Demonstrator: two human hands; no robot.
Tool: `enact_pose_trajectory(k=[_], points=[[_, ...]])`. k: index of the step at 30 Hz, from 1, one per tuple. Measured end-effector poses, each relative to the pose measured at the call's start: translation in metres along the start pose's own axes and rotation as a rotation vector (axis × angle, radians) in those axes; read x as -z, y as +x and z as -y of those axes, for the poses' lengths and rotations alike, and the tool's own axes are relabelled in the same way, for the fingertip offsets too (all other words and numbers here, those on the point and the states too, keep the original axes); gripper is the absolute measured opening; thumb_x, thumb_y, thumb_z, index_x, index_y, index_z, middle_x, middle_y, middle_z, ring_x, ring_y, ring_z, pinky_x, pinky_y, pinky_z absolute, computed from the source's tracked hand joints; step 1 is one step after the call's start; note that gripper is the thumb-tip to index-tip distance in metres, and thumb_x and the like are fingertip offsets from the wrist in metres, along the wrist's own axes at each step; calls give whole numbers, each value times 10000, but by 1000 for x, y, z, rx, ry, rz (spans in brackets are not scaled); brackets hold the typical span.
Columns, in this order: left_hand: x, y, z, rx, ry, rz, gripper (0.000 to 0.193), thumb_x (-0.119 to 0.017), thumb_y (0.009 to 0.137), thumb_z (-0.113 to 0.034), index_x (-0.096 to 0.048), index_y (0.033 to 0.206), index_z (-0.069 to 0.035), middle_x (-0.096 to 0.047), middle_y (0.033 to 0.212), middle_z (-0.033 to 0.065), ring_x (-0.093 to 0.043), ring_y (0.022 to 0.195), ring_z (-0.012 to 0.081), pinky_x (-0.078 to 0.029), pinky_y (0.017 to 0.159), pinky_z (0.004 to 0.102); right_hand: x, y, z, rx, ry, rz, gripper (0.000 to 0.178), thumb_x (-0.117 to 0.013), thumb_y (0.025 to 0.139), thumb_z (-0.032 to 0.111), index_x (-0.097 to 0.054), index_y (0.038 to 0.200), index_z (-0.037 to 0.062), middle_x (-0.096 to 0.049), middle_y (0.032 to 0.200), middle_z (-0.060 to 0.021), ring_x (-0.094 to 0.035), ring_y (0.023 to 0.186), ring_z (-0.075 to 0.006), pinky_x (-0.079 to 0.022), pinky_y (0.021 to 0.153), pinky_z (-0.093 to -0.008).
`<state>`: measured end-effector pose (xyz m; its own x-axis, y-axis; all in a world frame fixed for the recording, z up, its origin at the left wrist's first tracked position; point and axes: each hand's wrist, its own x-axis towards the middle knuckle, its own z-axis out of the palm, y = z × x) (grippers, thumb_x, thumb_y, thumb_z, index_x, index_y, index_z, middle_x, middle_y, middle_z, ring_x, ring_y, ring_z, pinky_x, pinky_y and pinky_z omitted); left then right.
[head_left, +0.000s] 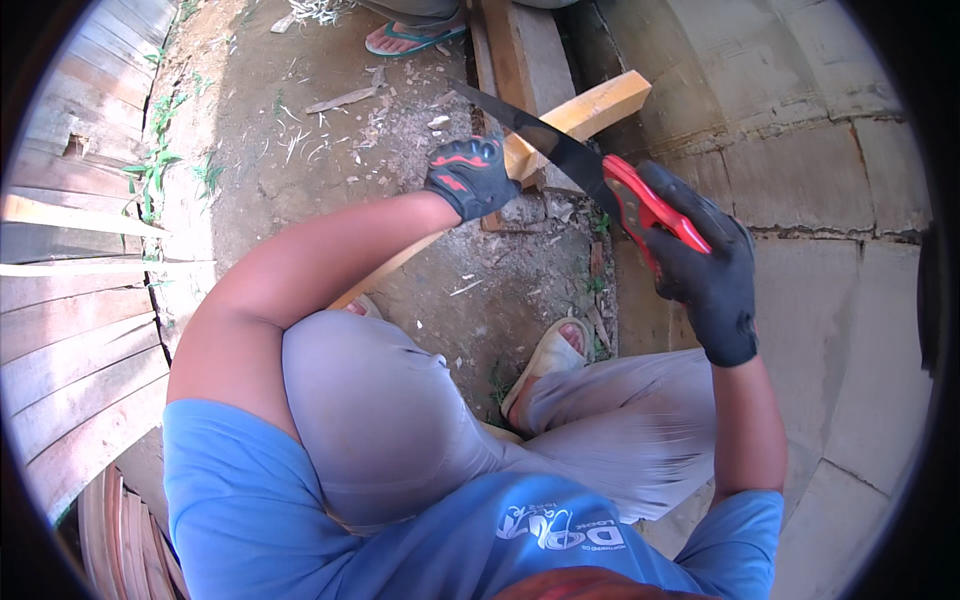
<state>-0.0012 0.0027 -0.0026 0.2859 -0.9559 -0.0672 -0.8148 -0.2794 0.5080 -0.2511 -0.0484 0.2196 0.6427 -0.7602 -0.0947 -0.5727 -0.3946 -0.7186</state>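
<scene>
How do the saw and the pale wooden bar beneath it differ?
Colour: the saw has a dark blade and red-and-black handle; the wooden bar is yellowish.
Shape: the saw's blade is thin and narrows toward its tip; the bar is thick with a squared end.
Hold: the right hand grips the saw by its handle; the left hand is on the bar.
Shared: both are long.

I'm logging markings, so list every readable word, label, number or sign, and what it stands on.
Shirt: white lettering on the blue chest, upside down in this view; I won't copy its wording. Its smallest lines are hard to read.
Saw: no text can be made out.
Left glove: red marks, no readable text.
</scene>
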Motion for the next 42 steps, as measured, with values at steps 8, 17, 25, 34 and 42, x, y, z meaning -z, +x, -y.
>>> enact_pose_trajectory(k=[8, 17, 25, 34, 42], points=[[-5, -6, -5, -21, -17, -47, 492, -823, 836, -428, -709, 1109, -35, -762, 1049, 227, -752, 995, 416, -593, 869, 524, -66, 100, -35, 482, -297, -115, 487, -756, 874, 200, -751, 1347, 84, -773, 1260, -157, -751, 1031, -292, -575, 919, -393], [-10, -7, -2, -40, -55, -96, 496, -827, 840, -392, -680, 1149, -32, -751, 1049, 235, -750, 981, 431, -590, 862, 533, -113, 127, -50, 366, -127, -160, 470, -746, 881, 251, -761, 1325, 97, -777, 1246, -187, -753, 1110, -368, -570, 986, -415], [-7, -9, -2, -35, -35, -65, 494, -806, 856, -395, -686, 1156, -21, -755, 1075, 234, -751, 1003, 432, -596, 869, 545, -105, 125, -69, 666, -478, -209, 389, -765, 853, 175, -765, 1237, 114, -747, 1343, -135, -749, 1152, -333, -580, 981, -407], [-11, -4, 0, -47, -23, -45, 525, -806, 856, -457, -700, 1132, -23, -761, 1051, 241, -749, 1000, 433, -592, 877, 528, -89, 99, -59, 491, -302, -109, 526, -719, 893, 189, -714, 1411, 97, -780, 1224, -168, -764, 1055, -345, -582, 926, -423], [0, 1, 0, -45, 4, 33, 597, -780, 863, -541, -701, 1152, -25, -770, 1066, 242, -759, 1020, 412, -600, 902, 507, -35, 19, -37, 222, -167, -3, 534, -710, 896, 121, -710, 1430, 109, -788, 1196, -139, -766, 917, -266, -601, 774, -383]])
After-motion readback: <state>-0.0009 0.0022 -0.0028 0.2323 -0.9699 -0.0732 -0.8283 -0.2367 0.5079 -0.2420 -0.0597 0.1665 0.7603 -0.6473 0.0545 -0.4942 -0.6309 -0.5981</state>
